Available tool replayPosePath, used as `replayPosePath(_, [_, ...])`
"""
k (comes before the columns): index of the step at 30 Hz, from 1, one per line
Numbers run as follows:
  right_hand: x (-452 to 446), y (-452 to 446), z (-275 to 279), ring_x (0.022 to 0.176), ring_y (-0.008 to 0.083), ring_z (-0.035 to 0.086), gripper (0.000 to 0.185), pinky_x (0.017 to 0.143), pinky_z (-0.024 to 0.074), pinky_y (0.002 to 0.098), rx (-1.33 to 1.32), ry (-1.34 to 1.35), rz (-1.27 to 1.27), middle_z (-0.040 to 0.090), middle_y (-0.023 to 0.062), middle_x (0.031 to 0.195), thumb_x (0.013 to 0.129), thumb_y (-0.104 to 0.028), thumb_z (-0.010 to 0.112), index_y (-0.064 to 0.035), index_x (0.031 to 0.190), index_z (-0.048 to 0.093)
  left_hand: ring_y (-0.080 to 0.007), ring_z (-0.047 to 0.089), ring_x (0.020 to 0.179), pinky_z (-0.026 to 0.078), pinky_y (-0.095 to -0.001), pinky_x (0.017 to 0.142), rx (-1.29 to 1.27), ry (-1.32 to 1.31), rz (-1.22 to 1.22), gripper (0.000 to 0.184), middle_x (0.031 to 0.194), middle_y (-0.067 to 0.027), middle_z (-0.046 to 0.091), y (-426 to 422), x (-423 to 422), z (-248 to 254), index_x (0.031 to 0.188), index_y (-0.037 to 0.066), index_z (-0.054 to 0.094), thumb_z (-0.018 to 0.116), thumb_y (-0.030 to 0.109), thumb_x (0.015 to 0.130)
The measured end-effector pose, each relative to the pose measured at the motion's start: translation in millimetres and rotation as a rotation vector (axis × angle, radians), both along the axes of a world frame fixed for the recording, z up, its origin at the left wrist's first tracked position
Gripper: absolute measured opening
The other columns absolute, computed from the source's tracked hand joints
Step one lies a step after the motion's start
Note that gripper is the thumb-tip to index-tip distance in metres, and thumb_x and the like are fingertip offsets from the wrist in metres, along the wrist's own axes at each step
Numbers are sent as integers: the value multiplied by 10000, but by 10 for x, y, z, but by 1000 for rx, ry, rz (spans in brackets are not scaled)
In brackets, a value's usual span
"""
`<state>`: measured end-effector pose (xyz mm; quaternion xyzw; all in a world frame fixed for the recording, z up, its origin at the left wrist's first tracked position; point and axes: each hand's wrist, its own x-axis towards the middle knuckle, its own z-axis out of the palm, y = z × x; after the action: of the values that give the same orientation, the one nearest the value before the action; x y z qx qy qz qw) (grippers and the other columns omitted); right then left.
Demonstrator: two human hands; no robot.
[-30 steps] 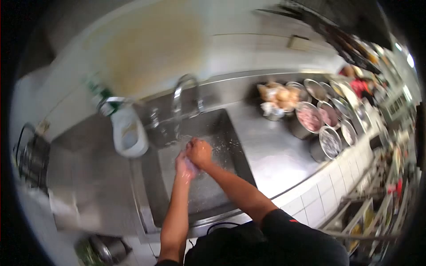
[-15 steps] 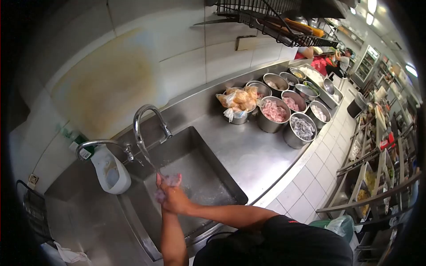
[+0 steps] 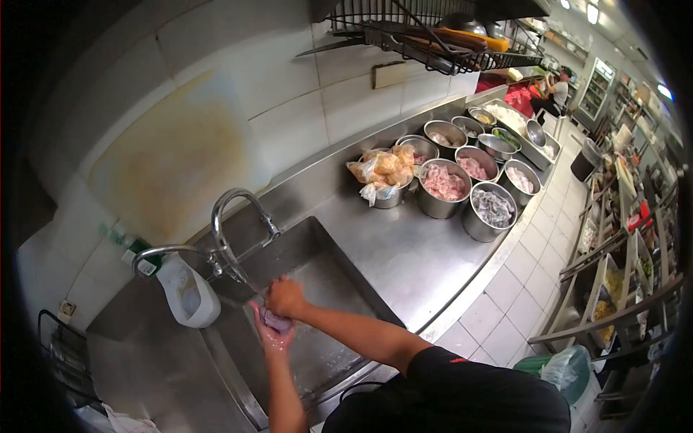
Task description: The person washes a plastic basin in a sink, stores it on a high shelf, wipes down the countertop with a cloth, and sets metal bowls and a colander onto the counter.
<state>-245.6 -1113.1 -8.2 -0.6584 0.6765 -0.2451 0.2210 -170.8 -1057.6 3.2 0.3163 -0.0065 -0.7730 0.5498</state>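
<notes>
A soft, wet-looking purple wad (image 3: pixel 277 320), its kind unclear, sits between my two hands over the steel sink (image 3: pixel 354 285). My left hand (image 3: pixel 273 336) is turned palm up below, its fingers curled around the wad and its skin wet. From above, my right hand (image 3: pixel 286 297) is closed in a fist on the wad's upper end; what lies inside the fist is hidden. Just up and left of my hands is the mouth of the curved chrome faucet (image 3: pixel 216 216).
A cut-open white jug (image 3: pixel 198 299) stands left of the sink. To the right on the steel counter (image 3: pixel 375 249) are several metal pots of raw meat (image 3: pixel 442 183) and a bagged orange food (image 3: pixel 386 167). Knives (image 3: pixel 339 46) stick out of a wire rack overhead. A person (image 3: pixel 557 90) is far back.
My hands have separated from a tight clasp: the right has shifted slightly up, the left has turned palm up beneath. More of the purple wad shows between them. The view has tilted slightly.
</notes>
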Motion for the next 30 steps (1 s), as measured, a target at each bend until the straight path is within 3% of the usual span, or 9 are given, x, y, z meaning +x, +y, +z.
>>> replayPosePath(5, [-713,154,467,888,352,640,248,788,500,431,-22,-259,130,670,190,914,773,-181,579,-45,949,688,-237,652,774,531,-351,711,-131,-573,-430,324,935,-40,671,-504,383,-582,1100,69,617,592,270,847])
replayPosePath(9, [-2141,188,881,735,291,660,178,669,507,378,-180,-577,-102,679,168,792,752,-62,586,4,887,681,-300,661,748,538,-392,737,-396,-2146,-927,247,870,-106,686,-947,113,-446,909,50,683,696,173,695])
replayPosePath(11, [-3219,89,980,692,192,620,162,637,500,327,-115,-689,-252,640,126,684,777,-51,561,2,869,684,-335,654,800,533,-394,760,-486,-2177,-769,243,887,-136,681,-1071,110,-580,874,61,695,718,177,661])
replayPosePath(15, [-5719,-282,738,750,320,659,233,673,501,386,-631,-228,-759,670,217,809,810,-191,574,-6,894,689,-351,643,906,520,-406,806,-716,-2305,-758,278,938,-172,670,-1199,189,-483,884,70,706,746,190,636])
replayPosePath(16, [-5968,-168,1132,764,340,657,279,705,495,410,-525,-524,-916,659,221,765,805,-244,588,20,838,670,-346,645,907,519,-408,807,-606,-2337,-813,278,936,-172,671,-1191,127,-375,877,67,706,750,193,633])
replayPosePath(17, [-6720,-387,755,846,362,643,350,776,482,426,-643,-232,-1113,661,235,868,781,-293,625,32,910,632,-340,646,909,518,-411,808,-490,-2366,-867,279,933,-173,672,-1157,69,-188,869,63,705,754,196,630])
replayPosePath(21, [-7930,-551,683,1028,376,597,803,855,495,428,-345,-340,-1526,565,309,1133,752,-418,714,101,1224,323,-340,656,879,523,-427,777,-321,-2466,-712,266,900,-178,677,-1012,-49,143,820,54,702,764,214,617])
replayPosePath(26, [-8432,-615,350,623,273,657,296,478,534,353,-202,-606,-1315,654,195,837,755,-200,636,76,845,575,-367,656,824,522,-438,712,-167,-2403,-971,277,841,-208,664,-999,-172,449,780,34,687,762,236,606])
replayPosePath(30, [-8017,-379,756,523,215,609,169,452,507,333,-264,-552,-1250,614,133,711,755,-125,553,40,720,570,-389,644,789,503,-444,681,-404,-2458,-768,294,813,-218,653,-924,-53,359,756,18,668,738,253,594])
